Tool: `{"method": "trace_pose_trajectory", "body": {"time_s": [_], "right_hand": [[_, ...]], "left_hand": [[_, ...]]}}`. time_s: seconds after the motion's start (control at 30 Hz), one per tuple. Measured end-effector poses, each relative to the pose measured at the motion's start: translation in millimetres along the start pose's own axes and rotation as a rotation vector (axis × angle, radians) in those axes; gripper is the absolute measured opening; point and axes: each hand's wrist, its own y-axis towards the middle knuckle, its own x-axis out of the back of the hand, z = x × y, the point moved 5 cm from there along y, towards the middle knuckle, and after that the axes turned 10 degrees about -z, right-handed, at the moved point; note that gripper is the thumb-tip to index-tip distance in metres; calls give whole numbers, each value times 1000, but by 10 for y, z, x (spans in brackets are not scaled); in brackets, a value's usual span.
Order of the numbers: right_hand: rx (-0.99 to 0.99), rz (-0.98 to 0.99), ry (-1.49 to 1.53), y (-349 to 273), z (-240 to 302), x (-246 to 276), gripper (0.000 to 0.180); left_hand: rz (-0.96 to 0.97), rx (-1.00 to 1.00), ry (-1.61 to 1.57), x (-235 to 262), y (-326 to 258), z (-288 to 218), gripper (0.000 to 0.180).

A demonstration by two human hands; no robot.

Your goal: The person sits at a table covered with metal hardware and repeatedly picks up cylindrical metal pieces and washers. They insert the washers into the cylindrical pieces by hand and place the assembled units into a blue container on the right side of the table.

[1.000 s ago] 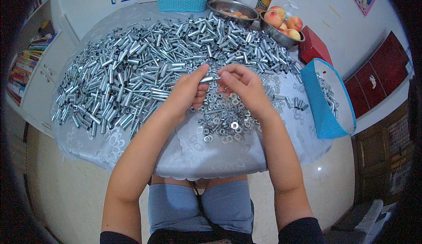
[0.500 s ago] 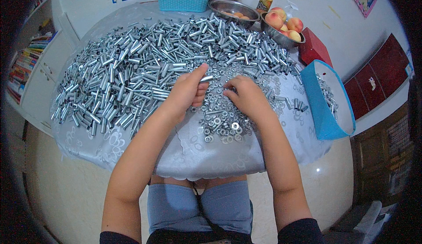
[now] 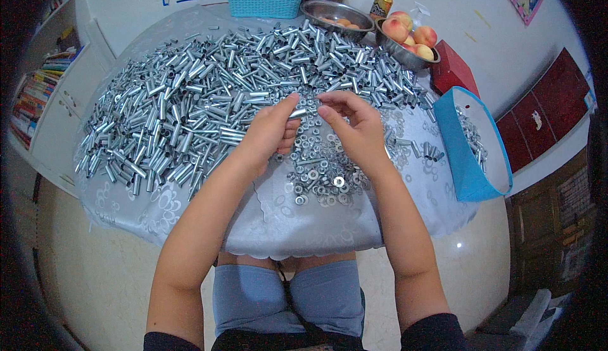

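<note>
A short shiny metal tube point(image 3: 300, 114) is gripped in my left hand point(image 3: 271, 131), its end sticking out past the thumb and curled fingers. Just to the right, my right hand point(image 3: 362, 134) is raised with thumb and fingertips bent together toward that tube. Anything between those fingertips is too small to make out. Below and between the hands lies a heap of loose washers and nuts point(image 3: 320, 175). A broad pile of metal tubes point(image 3: 174, 107) and thinner bolt-like pieces covers the left and far parts of the table.
A blue fabric bin point(image 3: 457, 151) with metal pieces inside stands at the right edge. Toward the back are a metal bowl of peaches point(image 3: 410, 55), a red box point(image 3: 455, 67), a bowl of eggs point(image 3: 310, 10), a can point(image 3: 381, 4) and a turquoise basket point(image 3: 263, 1).
My right hand has lifted from the washers and nuts and moved up toward the tube in my left hand. The left hand has stayed in place, holding the tube.
</note>
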Motion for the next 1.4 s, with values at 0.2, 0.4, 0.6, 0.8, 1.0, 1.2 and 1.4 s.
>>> {"method": "trace_pose_trajectory", "body": {"time_s": [0.2, 0.4, 0.6, 0.8, 1.0, 1.2, 1.4], "right_hand": [[-136, 28, 126, -15, -2, -22, 20], [-211, 90, 185, -29, 19, -30, 22], [-221, 136, 133, -28, -33, -14, 19], [-210, 185, -24, -25, -55, 4, 19], [-241, 219, 52, -32, 6, -1, 19], [-250, 287, -20, -49, -21, -19, 19], [-293, 228, 117, -66, -2, -41, 27]], "left_hand": [[-4, -31, -23, -15, -20, -28, 47], [81, -21, -69, -4, -32, -29, 41], [-22, -56, 46, 9, -11, -28, 44], [-113, -276, 339, 15, 0, -61, 47], [-143, -299, 372, 44, 27, -48, 57], [-123, -288, 374, 27, -25, -87, 58], [-95, -315, 377, 31, 1, -65, 58]]}}
